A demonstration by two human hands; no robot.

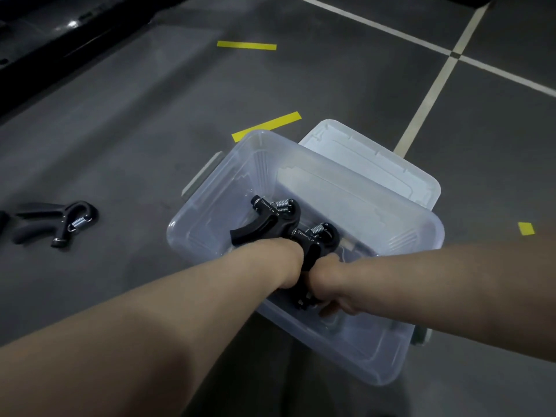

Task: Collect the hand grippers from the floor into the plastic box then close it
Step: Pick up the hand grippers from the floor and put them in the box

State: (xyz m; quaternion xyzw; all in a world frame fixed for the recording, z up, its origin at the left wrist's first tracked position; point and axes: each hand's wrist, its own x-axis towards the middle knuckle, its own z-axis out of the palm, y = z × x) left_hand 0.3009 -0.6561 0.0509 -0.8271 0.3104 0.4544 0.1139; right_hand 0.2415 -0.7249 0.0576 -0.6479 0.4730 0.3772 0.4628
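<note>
**Q:** While both forearms reach across the near rim of the plastic box (pixel 346 353), what does each hand hold?

**A:** Left hand (pixel 285 263): inside the box, fingers curled out of sight round one handle of the first hand gripper (pixel 270 219), whose spring end points toward the box's far wall. Right hand (pixel 334 284): just beside it in the box, closed round the second hand gripper (pixel 319 239). Whether the two tools touch cannot be told.

**Q:** What lies outside the box?

**A:** A third hand gripper (pixel 60 221) rests on the floor (pixel 135 130), well apart from the box's left side. The lid (pixel 391 167) lies against the box's far side, partly hidden behind it.

**Q:** What could go wrong from here?

**A:** As a judgement, three hazards. Letting go of both tools together may let springs and handles hook into each other. Forearm pressure on the near rim may slide or tip the light box. Reaching for the lid now would close the box with one tool left on the floor.
</note>
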